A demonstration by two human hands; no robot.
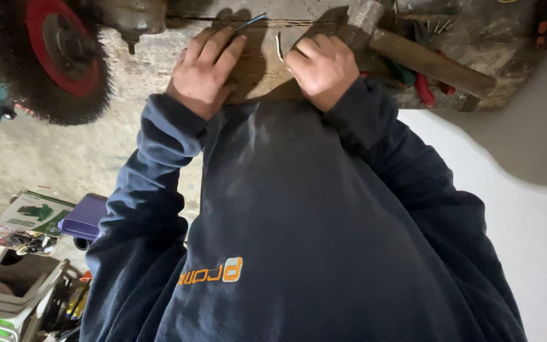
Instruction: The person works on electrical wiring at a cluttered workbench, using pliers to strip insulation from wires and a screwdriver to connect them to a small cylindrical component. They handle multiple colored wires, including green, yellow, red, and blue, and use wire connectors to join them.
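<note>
My left hand (205,68) lies on the worn wooden bench top (261,76) with its fingers together. A thin blue wire (252,21) sticks out from under the fingertips. My right hand (321,67) is curled into a loose fist just to the right. A short pale bent wire (278,47) shows beside its thumb, seemingly pinched there. What lies under either palm is hidden. My dark blue sweatshirt (299,228) fills the lower half of the view.
A hammer with a wooden handle (432,62) lies right of my right hand, over red- and green-handled pliers (421,85) and some nails (442,25). A wire brush wheel with a red hub (52,52) sits at upper left. A green-and-white box (30,215) and a purple box (86,216) are lower left.
</note>
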